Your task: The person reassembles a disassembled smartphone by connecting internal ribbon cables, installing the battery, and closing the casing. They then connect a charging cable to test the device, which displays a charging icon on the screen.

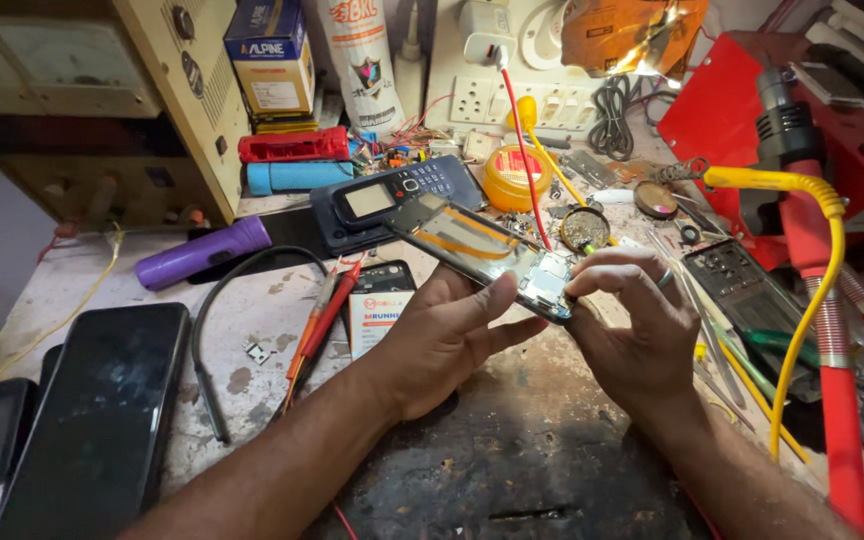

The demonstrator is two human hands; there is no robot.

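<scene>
Both hands on opened phone point(487, 255) | left hand point(447, 340) cradles underneath, right hand point(632, 320) pinches near end | looks light, thin, fragile – grip edges, not board

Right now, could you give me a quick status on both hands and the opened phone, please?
Left hand cradles opened phone from beneath. Right hand pinches its near end, fingertips on the board. Phone tilted, held off the workbench. Red wire runs just behind.

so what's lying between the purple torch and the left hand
In the head view, between the purple torch and the left hand: a curved black cable and red and orange probes.
</scene>
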